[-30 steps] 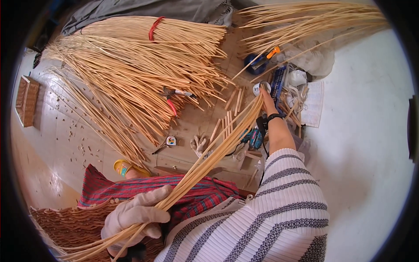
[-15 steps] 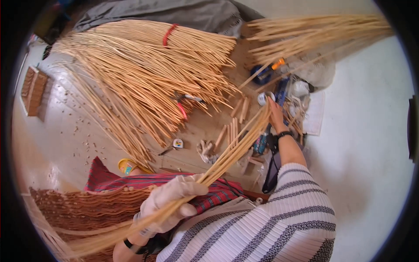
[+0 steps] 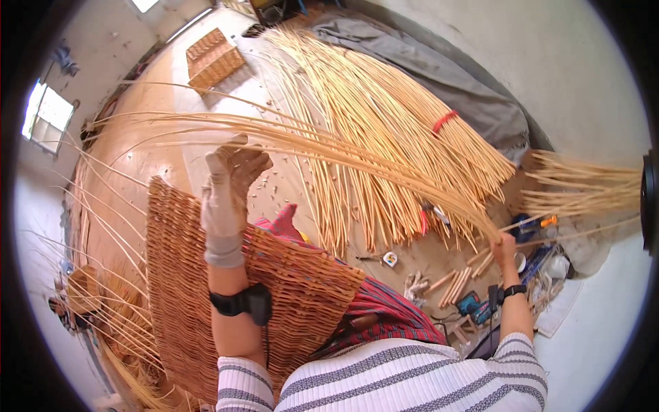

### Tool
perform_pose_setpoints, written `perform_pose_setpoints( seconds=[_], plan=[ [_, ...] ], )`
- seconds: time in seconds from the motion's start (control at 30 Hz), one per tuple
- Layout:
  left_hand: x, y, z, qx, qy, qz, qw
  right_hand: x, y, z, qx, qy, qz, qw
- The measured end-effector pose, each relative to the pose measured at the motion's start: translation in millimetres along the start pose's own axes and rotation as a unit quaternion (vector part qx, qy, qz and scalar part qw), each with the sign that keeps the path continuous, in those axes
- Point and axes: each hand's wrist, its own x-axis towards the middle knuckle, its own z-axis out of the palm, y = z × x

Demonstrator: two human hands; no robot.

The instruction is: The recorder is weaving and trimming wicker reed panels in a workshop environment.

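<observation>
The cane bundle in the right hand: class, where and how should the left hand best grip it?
The left hand probably does best wrapped close beside the right hand, coming from the body side: the cane bundle is narrow and gathered there, but fans into loose, curving tips farther left.

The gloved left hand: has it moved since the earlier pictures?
Yes. Against the white tape measure, the gloved left hand has gone farther left and away from the body: it was lower than the tape measure in the view, now higher.
</observation>
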Motion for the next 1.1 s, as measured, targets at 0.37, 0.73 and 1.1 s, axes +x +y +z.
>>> perform_pose_setpoints(
  seconds=[0.37, 0.73, 1.1],
  plan=[
    [-21, 14, -114, 0.285, 0.398, 0.137, 0.861, 39, -184, 167, 0.18, -0.285, -0.044, 0.94],
    [-55, 35, -153, 0.721, 0.326, 0.008, 0.611, 35, -369, 398, 0.279, -0.501, 0.229, 0.787],
    [-59, -9, -141, 0.667, 0.268, -0.004, 0.695, 77, -366, 347, 0.371, -0.625, 0.216, 0.652]
  ],
)
